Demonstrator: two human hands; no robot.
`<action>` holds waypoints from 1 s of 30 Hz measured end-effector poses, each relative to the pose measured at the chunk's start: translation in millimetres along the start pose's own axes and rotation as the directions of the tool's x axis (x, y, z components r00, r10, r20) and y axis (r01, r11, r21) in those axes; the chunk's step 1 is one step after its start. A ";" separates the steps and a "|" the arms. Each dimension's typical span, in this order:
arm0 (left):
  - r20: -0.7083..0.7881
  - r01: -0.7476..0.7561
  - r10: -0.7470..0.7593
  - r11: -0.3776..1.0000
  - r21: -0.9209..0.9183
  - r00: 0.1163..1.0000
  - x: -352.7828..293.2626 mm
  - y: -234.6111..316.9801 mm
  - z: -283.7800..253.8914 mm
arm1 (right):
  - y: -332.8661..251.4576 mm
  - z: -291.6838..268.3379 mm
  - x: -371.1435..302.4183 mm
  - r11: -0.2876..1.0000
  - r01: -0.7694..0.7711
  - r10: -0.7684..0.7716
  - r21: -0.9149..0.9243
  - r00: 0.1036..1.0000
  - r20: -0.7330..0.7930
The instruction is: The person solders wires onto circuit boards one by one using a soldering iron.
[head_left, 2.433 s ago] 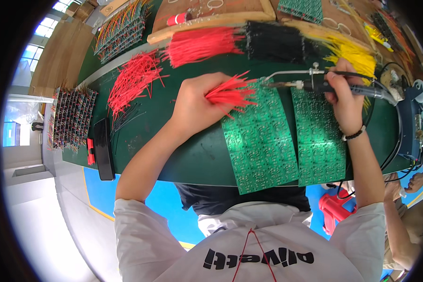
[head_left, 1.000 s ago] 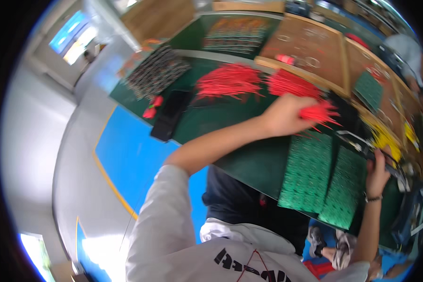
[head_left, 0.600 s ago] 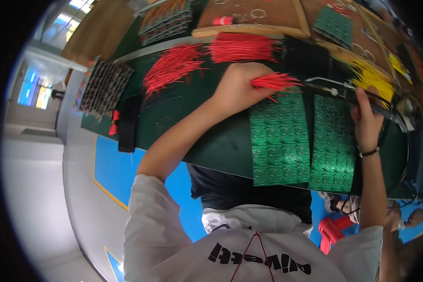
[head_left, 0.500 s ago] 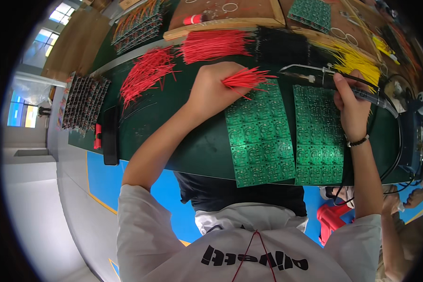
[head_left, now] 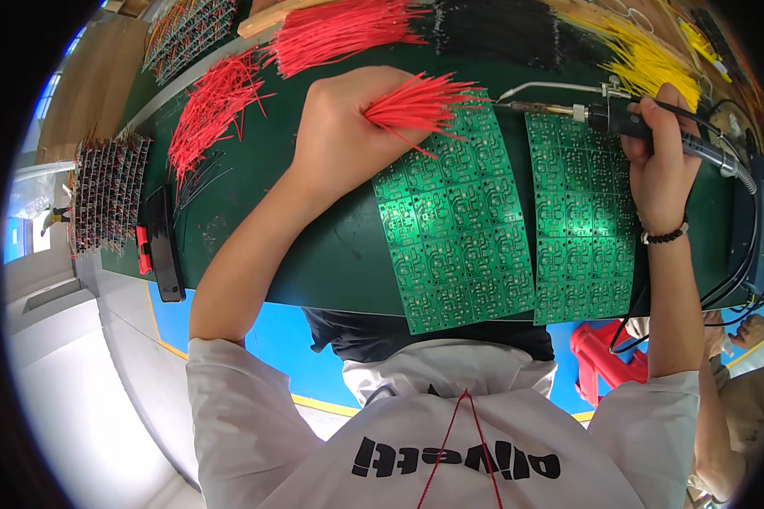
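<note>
Smooth, matt dark-green sheeting covers the bench [head_left: 314,254]. Along the top of the frame lie thin plastic-coated wires: a brushy heap of red wires [head_left: 339,34], a dense dark mat of black wires [head_left: 497,34] and a splayed yellow pile [head_left: 654,64]. A looser, tangled red heap [head_left: 216,106] sits at the upper left.

The left hand [head_left: 348,140], above the middle of the frame, is closed around a bundle of red wires [head_left: 424,102], stiff and straight, their ends fanning out to the right. The right hand [head_left: 660,165], at the upper right, grips the dark handle of a soldering iron [head_left: 607,117]; its slim metal tip points left, near the fanned ends, with a thin curved metal tube above it.

Centre and right of centre, two flat rectangular circuit-board panels [head_left: 454,229] lie side by side, glossy green, gridded into repeating units with pale pads and tracks.
</note>
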State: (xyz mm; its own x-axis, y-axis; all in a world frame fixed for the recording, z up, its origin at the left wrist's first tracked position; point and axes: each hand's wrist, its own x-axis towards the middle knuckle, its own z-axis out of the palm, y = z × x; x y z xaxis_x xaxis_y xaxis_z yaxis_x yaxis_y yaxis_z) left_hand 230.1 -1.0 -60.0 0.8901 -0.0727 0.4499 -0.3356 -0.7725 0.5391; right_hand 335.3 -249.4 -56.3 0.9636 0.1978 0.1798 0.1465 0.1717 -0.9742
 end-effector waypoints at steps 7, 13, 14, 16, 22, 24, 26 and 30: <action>-0.011 0.039 -0.039 0.998 0.039 0.999 0.2 2.7 2.7 | 4.0 -1.9 1.8 1.000 0.015 -0.016 0.022 0.999 0.042; -0.033 -0.020 0.022 0.998 0.066 0.999 0.7 1.2 3.9 | 1.8 0.7 1.9 0.998 0.051 -0.055 0.042 0.992 0.114; -0.039 -0.013 0.015 0.998 0.061 0.999 0.9 2.8 3.5 | 1.8 1.1 1.9 0.998 0.051 -0.055 0.042 0.992 0.115; -0.044 -0.006 0.009 0.998 0.054 0.999 1.1 3.3 4.0 | 1.8 1.1 2.1 0.999 0.038 -0.041 0.027 0.994 0.103; -0.058 -0.033 0.036 0.998 0.059 0.998 1.6 2.7 3.3 | 0.5 0.0 2.4 0.999 0.049 -0.046 -0.019 0.990 0.132; -0.042 -0.043 0.046 0.997 0.061 0.998 1.8 1.8 2.9 | -0.3 1.8 1.2 0.998 0.052 -0.047 -0.044 0.993 0.107; -0.041 -0.040 0.042 0.997 0.061 0.998 1.8 2.2 2.6 | -0.1 2.2 1.2 0.996 0.053 -0.047 -0.069 0.995 0.083; -0.053 -0.056 0.060 0.996 0.069 0.997 1.8 1.4 3.5 | 1.1 0.3 1.3 0.996 0.056 -0.049 -0.071 0.994 0.097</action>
State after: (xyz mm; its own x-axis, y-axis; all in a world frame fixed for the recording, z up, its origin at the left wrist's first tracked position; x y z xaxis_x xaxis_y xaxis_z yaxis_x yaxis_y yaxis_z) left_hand 232.3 -4.4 -60.9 0.8508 -0.0851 0.5186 -0.3630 -0.8087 0.4628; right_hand 336.6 -248.6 -57.1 0.9291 0.2813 0.2400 0.2160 0.1139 -0.9697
